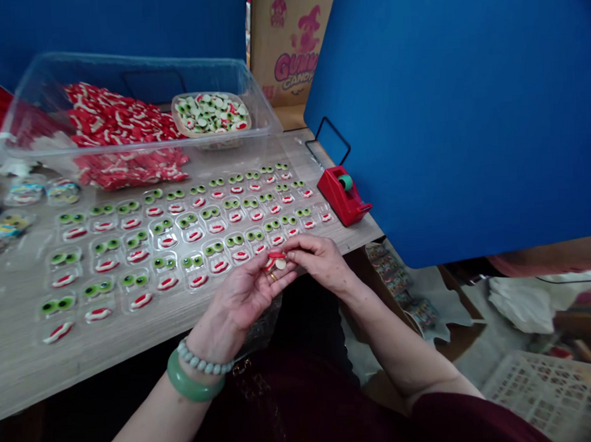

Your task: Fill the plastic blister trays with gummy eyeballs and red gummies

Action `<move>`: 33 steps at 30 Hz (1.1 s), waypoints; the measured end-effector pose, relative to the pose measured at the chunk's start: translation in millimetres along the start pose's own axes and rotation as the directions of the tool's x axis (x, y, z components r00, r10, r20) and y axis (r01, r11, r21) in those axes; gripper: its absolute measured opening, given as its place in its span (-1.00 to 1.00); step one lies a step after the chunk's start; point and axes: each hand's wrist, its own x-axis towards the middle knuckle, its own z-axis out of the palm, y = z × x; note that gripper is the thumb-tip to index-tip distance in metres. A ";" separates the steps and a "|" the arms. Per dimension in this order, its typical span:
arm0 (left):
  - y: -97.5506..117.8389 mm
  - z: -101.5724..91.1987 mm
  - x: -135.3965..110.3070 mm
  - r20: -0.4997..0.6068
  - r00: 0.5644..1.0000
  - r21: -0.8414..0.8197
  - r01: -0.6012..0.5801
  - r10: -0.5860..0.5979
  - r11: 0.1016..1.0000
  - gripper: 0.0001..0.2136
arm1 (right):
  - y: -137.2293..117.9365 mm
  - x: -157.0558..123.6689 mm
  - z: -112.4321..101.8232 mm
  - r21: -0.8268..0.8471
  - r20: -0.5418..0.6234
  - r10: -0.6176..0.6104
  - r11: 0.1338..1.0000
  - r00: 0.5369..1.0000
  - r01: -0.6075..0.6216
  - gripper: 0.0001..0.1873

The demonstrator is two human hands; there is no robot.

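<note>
My left hand (244,294) is cupped palm up at the table's front edge, holding red-and-white lip-shaped candies (276,257) and a round pale piece. My right hand (318,256) meets it from the right, its fingers pinched on one of the red candies. Just beyond both hands lie clear blister trays (176,238) in rows, each pocket filled with a pair of green eye candies and a red mouth candy. A green bangle and a bead bracelet sit on my left wrist.
A clear plastic bin (132,97) at the back holds a heap of red-and-white candies and a bowl of green eye candies (211,113). A red tape dispenser (342,195) stands at the table's right corner. Blue partition (458,104) on the right; packed candy packets (18,198) at left.
</note>
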 end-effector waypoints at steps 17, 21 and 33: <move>0.2 11.2 5.0 -0.180 0.984 0.015 0.016 -0.013 1.000 -0.81 | 8.1 8.0 -11.2 -0.300 -0.153 -0.062 0.954 0.986 0.014 -0.87; -1.9 7.9 6.6 -0.191 0.981 0.046 0.047 -0.037 0.998 -0.84 | 28.7 51.6 -54.1 -0.583 -0.331 0.054 0.773 0.942 -0.249 -0.79; -3.5 0.1 8.6 -0.194 0.978 0.041 0.080 -0.071 0.996 -0.84 | 35.9 106.1 -52.6 -0.843 -0.237 0.374 0.380 0.897 -0.381 -0.61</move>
